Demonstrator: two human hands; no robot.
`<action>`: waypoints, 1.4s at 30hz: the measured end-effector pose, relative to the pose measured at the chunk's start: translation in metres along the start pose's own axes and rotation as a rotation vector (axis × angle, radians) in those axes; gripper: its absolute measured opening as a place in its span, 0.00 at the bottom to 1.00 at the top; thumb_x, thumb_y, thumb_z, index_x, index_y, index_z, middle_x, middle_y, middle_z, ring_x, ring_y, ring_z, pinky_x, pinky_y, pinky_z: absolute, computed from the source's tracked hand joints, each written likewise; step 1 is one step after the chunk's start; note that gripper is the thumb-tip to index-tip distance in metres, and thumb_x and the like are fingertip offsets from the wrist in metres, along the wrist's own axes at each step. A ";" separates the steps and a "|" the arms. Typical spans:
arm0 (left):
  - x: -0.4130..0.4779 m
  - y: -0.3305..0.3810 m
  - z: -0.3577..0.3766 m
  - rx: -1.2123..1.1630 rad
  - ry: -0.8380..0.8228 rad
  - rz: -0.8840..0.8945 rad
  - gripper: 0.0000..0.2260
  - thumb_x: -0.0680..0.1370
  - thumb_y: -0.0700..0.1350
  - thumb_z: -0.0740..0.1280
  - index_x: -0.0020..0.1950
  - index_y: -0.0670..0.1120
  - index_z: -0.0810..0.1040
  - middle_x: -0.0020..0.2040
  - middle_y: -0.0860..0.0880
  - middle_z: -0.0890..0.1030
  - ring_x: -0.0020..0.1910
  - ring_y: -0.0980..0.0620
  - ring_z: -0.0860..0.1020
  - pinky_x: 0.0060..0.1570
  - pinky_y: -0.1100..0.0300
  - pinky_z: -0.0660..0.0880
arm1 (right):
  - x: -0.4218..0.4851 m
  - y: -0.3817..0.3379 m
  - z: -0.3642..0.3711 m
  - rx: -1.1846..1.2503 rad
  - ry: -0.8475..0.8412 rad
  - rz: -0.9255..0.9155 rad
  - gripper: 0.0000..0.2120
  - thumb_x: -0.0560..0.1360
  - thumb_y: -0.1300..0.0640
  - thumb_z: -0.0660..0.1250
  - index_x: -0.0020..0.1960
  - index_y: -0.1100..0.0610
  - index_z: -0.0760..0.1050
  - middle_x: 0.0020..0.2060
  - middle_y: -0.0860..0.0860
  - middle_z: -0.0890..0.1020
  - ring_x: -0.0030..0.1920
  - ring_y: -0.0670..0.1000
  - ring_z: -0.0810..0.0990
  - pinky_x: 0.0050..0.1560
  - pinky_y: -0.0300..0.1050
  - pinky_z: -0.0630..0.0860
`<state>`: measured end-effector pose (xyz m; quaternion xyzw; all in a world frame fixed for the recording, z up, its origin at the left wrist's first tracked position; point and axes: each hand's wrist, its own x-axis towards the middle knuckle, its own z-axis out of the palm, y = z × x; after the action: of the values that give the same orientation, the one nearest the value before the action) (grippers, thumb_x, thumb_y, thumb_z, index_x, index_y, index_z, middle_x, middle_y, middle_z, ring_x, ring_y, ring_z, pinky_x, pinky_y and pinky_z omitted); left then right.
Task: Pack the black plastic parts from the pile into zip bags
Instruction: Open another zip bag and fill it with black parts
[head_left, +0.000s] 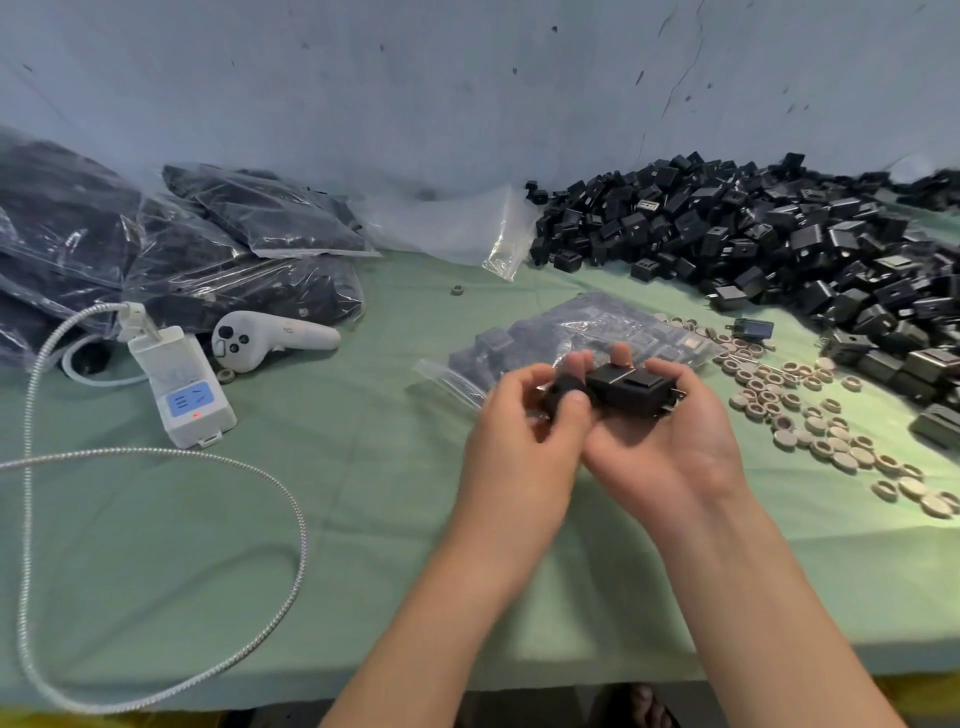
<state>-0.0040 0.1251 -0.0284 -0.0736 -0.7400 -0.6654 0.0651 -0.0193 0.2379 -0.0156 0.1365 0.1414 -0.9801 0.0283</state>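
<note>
- Far to the left of the half-filled zip bag (571, 332), a heap of sealed bags (156, 249) lay stacked against the wall, probably finished work set out of the way.
- Nearer the bag on that same side sat a white power strip (182, 387), its braided cable (156, 457) looping toward the table edge, and a white controller (270, 340). None of these looked part of the packing.
- Behind the bag and slightly left, empty clear bags (467, 228) lay within reach.
- Just in front of the bag, the left hand (524, 410) had thumb and fingers curled round a small black part (563, 392), too blurred to show its shape.
- Beside it, also in front of the bag, the right hand (670, 431) lay palm up, fingers bent round a black pronged block (631, 389). It was apparently gathering pieces to feed into the bag, whose zip end lay toward the hands.
- Right of the bag lay scattered pale rings (810, 421). Beyond them, the pile of black parts (779, 244) was close enough for the right hand to draw from.
</note>
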 end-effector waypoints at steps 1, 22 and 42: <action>0.005 0.001 -0.009 -0.060 0.031 -0.039 0.03 0.79 0.44 0.68 0.52 0.51 0.79 0.45 0.54 0.84 0.39 0.61 0.80 0.43 0.62 0.79 | 0.000 -0.004 0.000 0.004 0.026 -0.017 0.07 0.75 0.56 0.60 0.42 0.57 0.75 0.40 0.57 0.80 0.45 0.55 0.81 0.56 0.50 0.78; 0.026 -0.044 -0.013 0.197 0.210 -0.071 0.13 0.74 0.41 0.73 0.42 0.51 0.69 0.49 0.53 0.81 0.49 0.48 0.80 0.54 0.49 0.76 | 0.016 -0.017 -0.027 -2.027 0.312 -0.546 0.16 0.80 0.53 0.56 0.62 0.38 0.74 0.55 0.50 0.69 0.46 0.52 0.77 0.48 0.49 0.72; 0.032 -0.027 -0.011 -0.183 0.041 -0.285 0.09 0.80 0.46 0.68 0.46 0.41 0.82 0.38 0.45 0.83 0.42 0.51 0.79 0.61 0.43 0.75 | 0.017 -0.012 -0.032 -2.116 0.271 -0.626 0.17 0.80 0.53 0.57 0.65 0.39 0.72 0.56 0.48 0.68 0.47 0.53 0.77 0.45 0.50 0.74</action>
<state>-0.0405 0.1124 -0.0476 0.0402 -0.6776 -0.7340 -0.0218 -0.0285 0.2585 -0.0469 0.1079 0.9364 -0.3059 -0.1339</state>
